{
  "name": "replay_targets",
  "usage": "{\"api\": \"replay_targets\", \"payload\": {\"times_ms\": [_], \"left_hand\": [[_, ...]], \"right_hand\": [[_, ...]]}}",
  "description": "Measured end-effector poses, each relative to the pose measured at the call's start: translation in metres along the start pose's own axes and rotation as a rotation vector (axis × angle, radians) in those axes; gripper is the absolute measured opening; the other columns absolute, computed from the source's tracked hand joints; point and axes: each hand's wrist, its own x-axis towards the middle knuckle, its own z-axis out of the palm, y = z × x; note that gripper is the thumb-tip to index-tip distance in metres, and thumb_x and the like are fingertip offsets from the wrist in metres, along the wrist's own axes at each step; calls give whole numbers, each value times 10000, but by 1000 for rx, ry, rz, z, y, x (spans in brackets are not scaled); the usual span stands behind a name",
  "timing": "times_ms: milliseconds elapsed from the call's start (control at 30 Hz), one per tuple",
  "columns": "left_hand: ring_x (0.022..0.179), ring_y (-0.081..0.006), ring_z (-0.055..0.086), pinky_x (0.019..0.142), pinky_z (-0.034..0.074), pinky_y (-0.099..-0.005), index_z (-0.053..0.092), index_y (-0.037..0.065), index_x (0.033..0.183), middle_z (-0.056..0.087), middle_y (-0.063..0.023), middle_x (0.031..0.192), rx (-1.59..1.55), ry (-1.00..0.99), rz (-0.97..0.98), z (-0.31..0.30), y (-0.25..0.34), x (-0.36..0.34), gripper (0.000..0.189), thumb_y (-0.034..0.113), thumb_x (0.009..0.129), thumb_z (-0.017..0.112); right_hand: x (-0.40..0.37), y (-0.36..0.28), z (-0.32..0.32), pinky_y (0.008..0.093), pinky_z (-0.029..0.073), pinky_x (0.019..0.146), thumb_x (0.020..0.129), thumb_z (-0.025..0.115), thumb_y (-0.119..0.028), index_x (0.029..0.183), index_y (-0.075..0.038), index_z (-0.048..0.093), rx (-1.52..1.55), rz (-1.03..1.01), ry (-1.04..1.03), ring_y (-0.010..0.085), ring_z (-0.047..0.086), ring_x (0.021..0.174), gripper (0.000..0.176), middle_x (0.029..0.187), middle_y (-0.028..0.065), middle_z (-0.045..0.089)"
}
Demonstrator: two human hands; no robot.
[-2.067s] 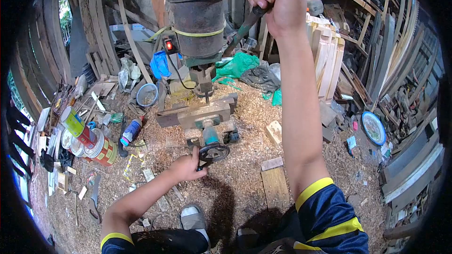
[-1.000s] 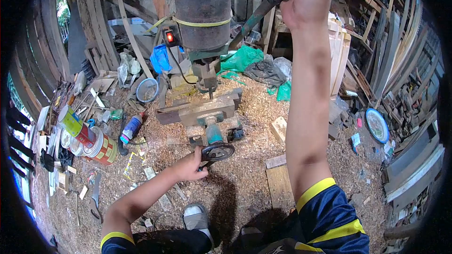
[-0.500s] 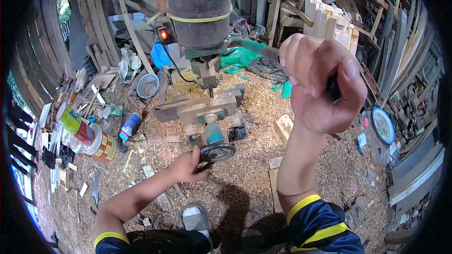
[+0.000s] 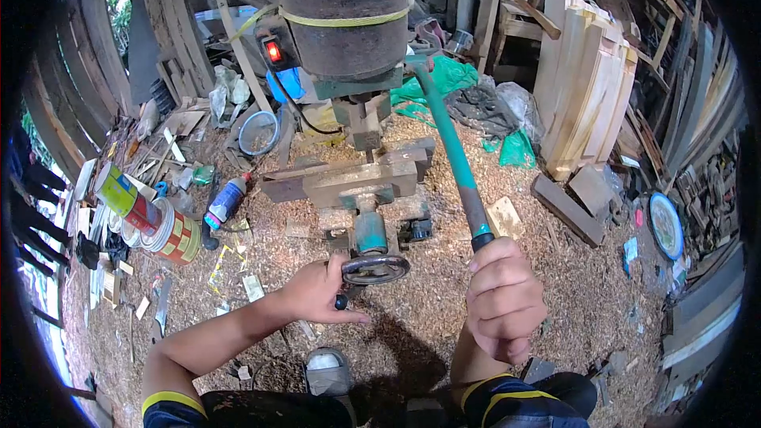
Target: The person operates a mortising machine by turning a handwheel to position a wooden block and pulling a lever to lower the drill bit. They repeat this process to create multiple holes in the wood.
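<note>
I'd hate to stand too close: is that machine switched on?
Seemingly on: the red switch beside the motor housing glows brightly.

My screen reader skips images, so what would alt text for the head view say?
A person's right hand grips the green lever of a drill press, while the left hand holds its handwheel. A wood block sits under the chuck; sawdust and paint cans lie around.

Handwheel (image 4: 375,268) lies between cans (image 4: 151,222), left, and lever (image 4: 452,150), right.
</note>
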Motion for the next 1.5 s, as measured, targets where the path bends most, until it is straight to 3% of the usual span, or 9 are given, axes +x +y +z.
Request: {"api": "replay_targets", "payload": {"times_ms": [67, 133, 467, 800, 1000, 1067, 1233, 1433, 1500], "left_hand": [[652, -403, 690, 623, 578, -479, 313, -97, 1296, 629, -169, 722, -62, -72, -85, -3, 6, -1, 1025, 695, 826, 763], [657, -409, 692, 621, 578, -479, 304, -90, 1305, 627, -167, 718, -60, -71, -70, -2, 3, 0, 1020, 684, 828, 767], [706, -438, 701, 642, 583, -497, 304, -29, 1256, 668, -233, 776, 5, -77, -148, 0, 4, -3, 762, 393, 839, 782], [777, -448, 714, 697, 593, -491, 228, -27, 1391, 714, -245, 877, 75, -120, -254, -7, 23, -5, 869, 340, 832, 784], [760, -460, 694, 675, 578, -512, 335, -18, 1369, 690, -255, 826, 149, -136, -291, -37, 48, -7, 812, 406, 842, 783], [707, -453, 687, 634, 571, -508, 329, -87, 1410, 674, -257, 769, 135, -94, -235, -27, 31, -14, 901, 502, 866, 742], [650, -437, 674, 590, 570, -474, 122, -253, 1477, 649, -275, 740, 204, -215, -237, -5, 6, -20, 1166, 642, 918, 620], [661, -426, 680, 619, 591, -450, 82, -265, 1474, 683, -262, 788, 266, -230, -156, 0, -7, -21, 1181, 635, 926, 613], [696, -426, 691, 652, 599, -452, 42, -259, 1480, 693, -268, 820, 282, -291, -186, -13, 2, -15, 1196, 635, 929, 615]], "right_hand": [[-4, -2, -1, 407, 443, 647, 998, 490, -446, 506, -131, 507, -17, 8, 29, 198, 494, 454, 585, 471, 9, 502], [0, 1, 0, 393, 479, 657, 1099, 373, -537, 505, -103, 443, -15, -32, 0, 203, 496, 491, 738, 494, 6, 465], [19, -9, 18, 398, 416, 604, 1001, 485, -358, 466, -90, 372, 6, 8, 194, 222, 427, 441, 609, 454, 28, 398], [100, -13, 15, 385, 353, 553, 952, 481, -300, 491, -90, 385, 65, 76, 108, 212, 397, 445, 517, 471, 38, 420], [164, 5, 10, 314, 271, 488, 989, 467, -180, 523, -58, 441, 208, 96, 37, 141, 388, 486, 483, 499, 40, 452], [191, 8, 11, 305, 267, 482, 1039, 449, -197, 556, -50, 449, 269, 215, 46, 126, 384, 483, 505, 507, 37, 438], [237, 23, 12, 295, 264, 472, 1081, 431, -239, 584, -50, 439, 261, 222, 12, 108, 360, 474, 532, 514, 36, 425], [234, 18, 13, 319, 308, 536, 1057, 376, -288, 631, -108, 399, 136, 254, 1, 136, 316, 497, 463, 517, 15, 358], [235, 22, 12, 285, 271, 485, 1080, 437, -240, 619, -51, 460, 250, 197, 2, 97, 362, 498, 498, 549, 35, 440]]}}
